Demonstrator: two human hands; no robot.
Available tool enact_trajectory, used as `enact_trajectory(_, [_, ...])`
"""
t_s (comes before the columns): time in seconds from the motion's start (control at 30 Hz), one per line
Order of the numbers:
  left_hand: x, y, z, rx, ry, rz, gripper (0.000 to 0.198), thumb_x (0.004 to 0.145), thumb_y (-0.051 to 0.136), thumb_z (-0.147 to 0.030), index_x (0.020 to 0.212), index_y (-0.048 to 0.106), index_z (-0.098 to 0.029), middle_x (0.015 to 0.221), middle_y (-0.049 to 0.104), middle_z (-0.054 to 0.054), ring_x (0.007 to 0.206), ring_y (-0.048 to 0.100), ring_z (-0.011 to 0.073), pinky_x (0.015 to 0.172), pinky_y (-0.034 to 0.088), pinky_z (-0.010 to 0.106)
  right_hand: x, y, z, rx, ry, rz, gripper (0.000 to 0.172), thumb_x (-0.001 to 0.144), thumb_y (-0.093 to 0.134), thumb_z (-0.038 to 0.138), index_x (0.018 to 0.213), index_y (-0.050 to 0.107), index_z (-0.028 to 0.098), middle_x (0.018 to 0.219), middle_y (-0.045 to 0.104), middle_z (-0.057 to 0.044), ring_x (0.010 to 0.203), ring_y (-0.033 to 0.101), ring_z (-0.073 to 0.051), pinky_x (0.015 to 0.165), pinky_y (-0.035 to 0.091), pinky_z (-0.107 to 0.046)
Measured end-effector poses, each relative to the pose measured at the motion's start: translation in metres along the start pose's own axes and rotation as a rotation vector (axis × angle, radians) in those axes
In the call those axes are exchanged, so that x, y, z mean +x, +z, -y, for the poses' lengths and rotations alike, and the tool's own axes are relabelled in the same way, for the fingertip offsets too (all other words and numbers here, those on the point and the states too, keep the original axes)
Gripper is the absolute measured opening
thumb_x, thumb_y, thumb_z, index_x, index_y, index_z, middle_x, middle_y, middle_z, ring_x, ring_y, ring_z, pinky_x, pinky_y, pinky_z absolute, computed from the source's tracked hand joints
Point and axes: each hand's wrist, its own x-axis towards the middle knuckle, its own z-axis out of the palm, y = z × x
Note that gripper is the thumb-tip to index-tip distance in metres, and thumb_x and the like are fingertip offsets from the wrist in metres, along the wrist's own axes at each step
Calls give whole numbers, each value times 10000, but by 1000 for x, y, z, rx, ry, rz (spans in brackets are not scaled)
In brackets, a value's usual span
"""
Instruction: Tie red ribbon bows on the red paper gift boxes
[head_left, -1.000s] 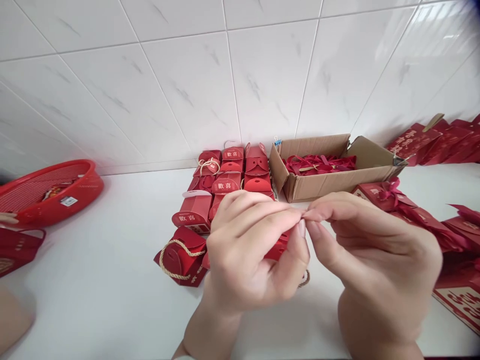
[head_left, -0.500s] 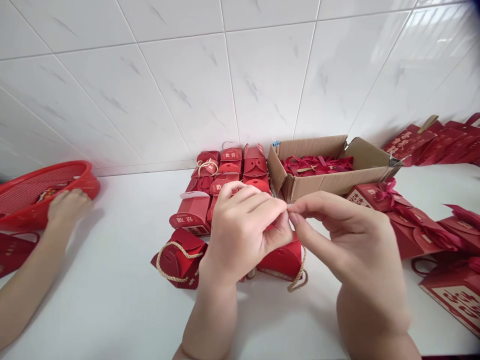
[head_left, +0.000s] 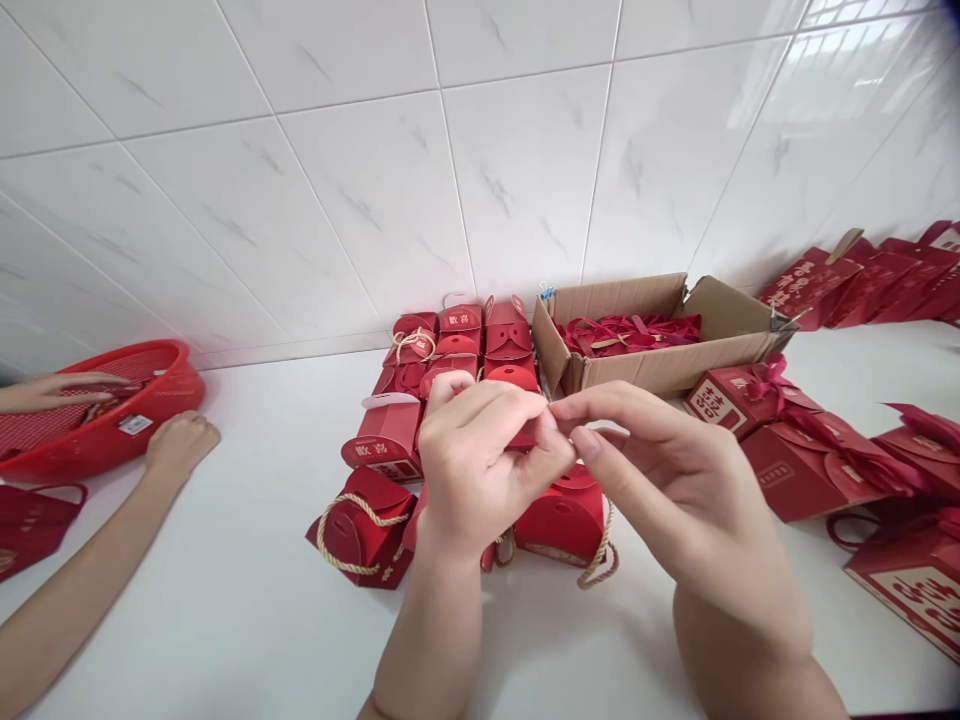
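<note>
Left hand (head_left: 484, 465): fingers curled in a pinch, tips meeting the other hand's; whether anything was gripped could not be told. Right hand (head_left: 690, 490): thumb and forefinger tips slightly parted, where half a second earlier they had been together; contents, if any, too small to make out.

Red box with rope handle (head_left: 559, 525), one: on the surface (head_left: 262, 500), beneath the fingers, partly hidden by the left hand, its place among the boxes unchanged.

Second roped box (head_left: 360, 530), one: left of the left wrist.

Grouped red boxes (head_left: 386, 425), several: behind the hands, reaching toward the surface's back edge.

Cardboard carton (head_left: 675, 368), holding dark red ribbons (head_left: 626, 335): near the back edge.

Red basket (head_left: 176, 395): farther left. A co-worker's hand (head_left: 181, 445), earlier at its rim, rested on the surface beside it; another hand (head_left: 71, 392) had come over the basket.
</note>
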Motion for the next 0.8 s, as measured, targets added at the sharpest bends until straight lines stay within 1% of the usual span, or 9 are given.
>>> enact_trajectory(0.13, [-2,4,-3,-28,-81,-65,141,736,571,-126,621,567,-207,541,593,-62,492,509,92,615,397,307,0,7,-1,29,-20,-16,203,873,560,261,1048,656,224,1052,643,-72,923,630,-186,762,558,-290])
enact_trajectory(0.27, [-4,5,-2,-70,-170,-152,143,736,567,-106,628,582,-200,569,612,-52,542,555,106,646,445,300,1,11,-2,24,-103,-164,197,838,604,213,1027,659,229,1023,644,-65,927,624,-192,782,554,-319])
enact_trajectory(0.33, [-4,3,-3,-181,-230,-139,139,766,559,-119,656,596,-195,611,630,-33,587,580,115,625,468,282,3,9,-2,82,-83,-203,191,823,622,208,1008,666,229,1000,652,-60,894,629,-189,765,556,-329])
enact_trajectory(0.4, [-2,0,-5,-349,-307,-63,145,818,544,-164,691,610,-188,648,638,-14,597,580,113,581,479,260,5,4,-2,221,-12,-157,163,832,612,232,981,679,230,933,669,-49,805,636,-172,720,561,-332])
enact_trajectory(0.47, [0,-4,-9,-531,-388,38,159,860,527,-202,735,624,-183,664,636,-4,572,562,100,533,478,237,7,-1,-3,391,56,-67,154,846,591,262,959,693,238,856,678,-35,727,630,-155,674,560,-326])
enact_trajectory(0.5, [1,-5,-10,-614,-421,74,162,874,521,-210,760,633,-182,674,637,-1,559,553,92,515,475,225,8,-4,-4,462,85,-19,156,850,583,272,951,699,244,835,678,-31,711,626,-150,656,558,-319])
enact_trajectory(0.57, [2,-7,-13,-755,-465,110,159,887,520,-217,805,651,-183,712,648,7,555,550,80,504,477,208,10,-10,-5,562,129,54,161,852,573,282,932,709,253,820,673,-28,702,615,-142,628,551,-296])
enact_trajectory(0.67, [4,-9,-14,-885,-494,135,158,888,535,-227,836,678,-187,747,654,15,574,565,76,535,496,202,10,-15,-4,668,174,104,159,838,582,282,916,716,250,806,659,-28,684,594,-130,605,542,-267])
enact_trajectory(0.8, [3,-11,-14,-944,-498,184,165,886,546,-236,890,707,-201,704,651,15,588,581,86,550,505,205,10,-18,-1,783,231,145,151,813,604,262,906,719,233,782,648,-26,668,578,-111,605,539,-230])
